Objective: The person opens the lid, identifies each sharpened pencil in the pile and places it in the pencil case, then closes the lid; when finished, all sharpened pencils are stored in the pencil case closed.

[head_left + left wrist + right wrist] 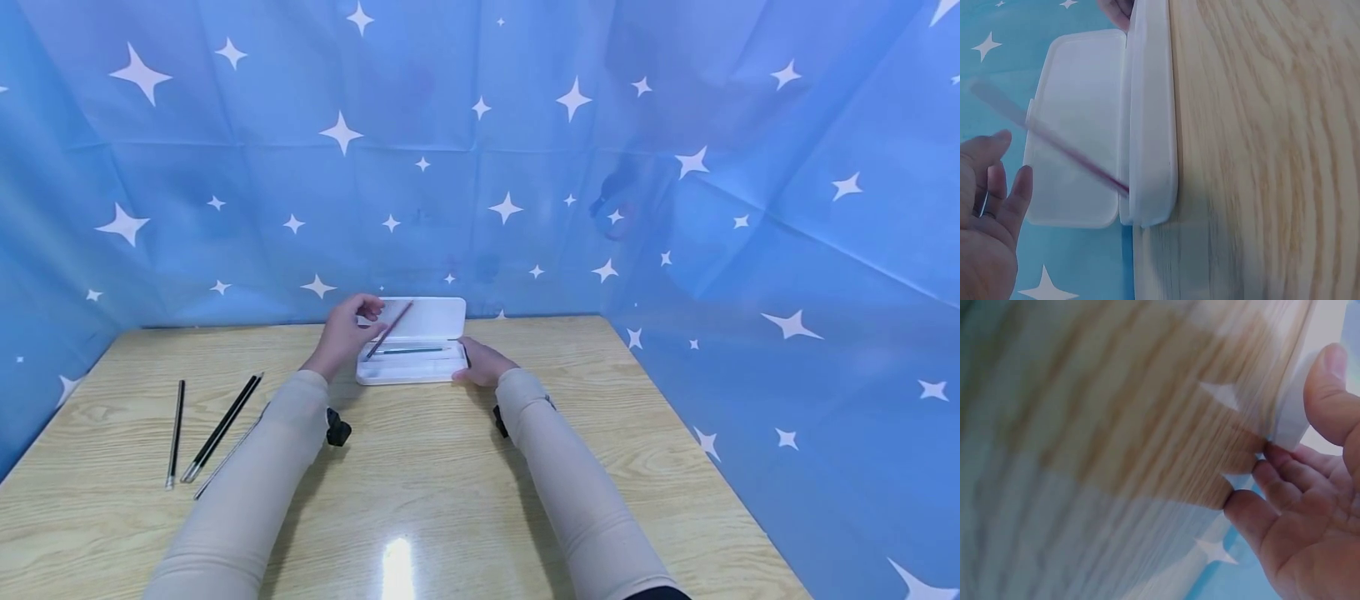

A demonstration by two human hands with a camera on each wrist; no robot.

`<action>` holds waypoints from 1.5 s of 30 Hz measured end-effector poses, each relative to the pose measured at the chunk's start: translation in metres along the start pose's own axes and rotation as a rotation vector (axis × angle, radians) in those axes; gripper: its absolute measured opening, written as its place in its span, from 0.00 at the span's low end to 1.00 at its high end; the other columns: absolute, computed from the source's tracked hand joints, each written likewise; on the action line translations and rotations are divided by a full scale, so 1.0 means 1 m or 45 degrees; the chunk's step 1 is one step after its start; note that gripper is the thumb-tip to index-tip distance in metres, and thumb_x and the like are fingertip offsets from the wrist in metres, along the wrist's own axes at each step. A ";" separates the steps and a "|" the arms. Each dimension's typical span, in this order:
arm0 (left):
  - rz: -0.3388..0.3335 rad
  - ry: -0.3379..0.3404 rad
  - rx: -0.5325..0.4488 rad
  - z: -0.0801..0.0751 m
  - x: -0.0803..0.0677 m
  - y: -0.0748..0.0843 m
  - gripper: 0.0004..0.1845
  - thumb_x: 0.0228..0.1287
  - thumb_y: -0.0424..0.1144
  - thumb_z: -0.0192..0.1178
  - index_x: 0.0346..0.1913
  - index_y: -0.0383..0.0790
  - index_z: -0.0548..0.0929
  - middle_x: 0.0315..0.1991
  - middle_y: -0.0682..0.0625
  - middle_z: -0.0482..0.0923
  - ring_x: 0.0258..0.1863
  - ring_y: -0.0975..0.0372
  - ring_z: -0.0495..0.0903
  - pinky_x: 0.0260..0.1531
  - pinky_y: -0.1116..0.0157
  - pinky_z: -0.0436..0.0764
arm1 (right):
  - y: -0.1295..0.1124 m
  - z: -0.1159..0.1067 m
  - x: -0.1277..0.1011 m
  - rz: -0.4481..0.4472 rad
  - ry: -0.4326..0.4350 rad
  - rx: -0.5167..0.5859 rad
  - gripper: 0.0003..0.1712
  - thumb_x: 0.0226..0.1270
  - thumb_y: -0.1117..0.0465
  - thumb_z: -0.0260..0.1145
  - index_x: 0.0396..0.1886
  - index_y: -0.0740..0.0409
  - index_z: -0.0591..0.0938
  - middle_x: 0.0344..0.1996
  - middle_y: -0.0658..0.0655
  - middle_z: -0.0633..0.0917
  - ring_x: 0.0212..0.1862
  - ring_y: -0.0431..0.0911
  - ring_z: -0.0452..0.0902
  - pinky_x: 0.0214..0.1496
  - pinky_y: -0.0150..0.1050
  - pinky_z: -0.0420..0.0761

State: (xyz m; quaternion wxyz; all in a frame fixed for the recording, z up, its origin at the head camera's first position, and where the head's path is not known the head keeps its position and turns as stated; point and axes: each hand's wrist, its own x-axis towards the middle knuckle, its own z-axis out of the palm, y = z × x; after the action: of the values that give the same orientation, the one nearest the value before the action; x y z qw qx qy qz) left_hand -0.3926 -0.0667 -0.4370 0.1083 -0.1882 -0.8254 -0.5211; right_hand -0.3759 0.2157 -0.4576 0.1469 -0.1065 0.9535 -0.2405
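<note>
A white pencil case [405, 376] lies at the back of the table with its lid [441, 318] raised. One dark green pencil [408, 351] lies lengthwise inside it. A dark reddish pencil [393, 325] stands tilted, its lower end in the case's left part; it is blurred in the left wrist view. Beside that pencil is my left hand [347, 335], fingers parted and loosely bent, with a gap to the pencil [1079, 159] in the left wrist view. My right hand [486, 364] grips the case's right end, thumb [1329, 394] on the near side and fingers round the end.
On the table's left side lie a dark pencil [176, 433], a pair of black pencils [221, 429] side by side, and a thinner grey one [228, 458] partly under the left sleeve. A blue star-patterned curtain [480, 183] hangs right behind the case.
</note>
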 end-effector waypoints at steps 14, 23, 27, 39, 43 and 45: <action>-0.001 0.034 -0.029 -0.017 -0.010 -0.008 0.18 0.66 0.28 0.67 0.57 0.30 0.79 0.51 0.35 0.78 0.48 0.51 0.77 0.49 0.55 0.81 | 0.000 0.001 0.002 0.002 0.000 -0.001 0.44 0.74 0.53 0.65 0.82 0.53 0.53 0.76 0.58 0.64 0.77 0.54 0.58 0.77 0.50 0.60; -0.003 0.034 -0.036 -0.023 -0.013 -0.012 0.18 0.67 0.29 0.66 0.58 0.29 0.78 0.52 0.34 0.77 0.47 0.52 0.77 0.45 0.66 0.81 | 0.002 0.002 0.006 0.031 -0.016 -0.040 0.46 0.74 0.50 0.65 0.82 0.53 0.51 0.78 0.58 0.62 0.78 0.54 0.56 0.77 0.50 0.59; 0.004 0.032 -0.038 -0.027 -0.015 -0.017 0.18 0.66 0.28 0.66 0.58 0.29 0.78 0.51 0.35 0.78 0.48 0.53 0.77 0.43 0.70 0.81 | 0.002 0.001 0.006 0.028 -0.028 -0.046 0.47 0.74 0.50 0.64 0.82 0.55 0.51 0.78 0.59 0.61 0.78 0.54 0.55 0.78 0.50 0.59; 0.003 0.064 0.057 -0.047 -0.026 -0.021 0.18 0.67 0.30 0.67 0.57 0.33 0.78 0.50 0.39 0.77 0.47 0.53 0.76 0.41 0.70 0.78 | 0.001 0.001 0.006 0.053 -0.017 -0.052 0.47 0.74 0.49 0.65 0.82 0.55 0.51 0.78 0.59 0.61 0.78 0.54 0.55 0.77 0.50 0.59; -0.015 0.065 0.066 -0.053 -0.030 -0.024 0.18 0.67 0.32 0.67 0.57 0.33 0.78 0.50 0.41 0.77 0.46 0.55 0.76 0.41 0.73 0.78 | 0.001 0.003 0.007 0.070 -0.005 -0.046 0.47 0.73 0.48 0.65 0.83 0.52 0.51 0.78 0.57 0.61 0.78 0.53 0.55 0.77 0.50 0.59; -0.016 0.064 0.065 -0.056 -0.033 -0.024 0.18 0.68 0.32 0.67 0.58 0.34 0.78 0.51 0.41 0.77 0.47 0.55 0.76 0.41 0.75 0.79 | 0.002 0.004 0.007 0.076 -0.003 -0.046 0.47 0.73 0.48 0.65 0.82 0.51 0.51 0.78 0.56 0.61 0.78 0.53 0.55 0.77 0.50 0.59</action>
State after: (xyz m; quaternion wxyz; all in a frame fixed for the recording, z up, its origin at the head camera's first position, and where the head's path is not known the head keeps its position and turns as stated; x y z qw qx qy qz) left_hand -0.3742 -0.1329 -0.4445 0.1306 -0.1670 -0.8365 -0.5052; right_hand -0.3815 0.2134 -0.4632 0.1533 -0.0808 0.9603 -0.2187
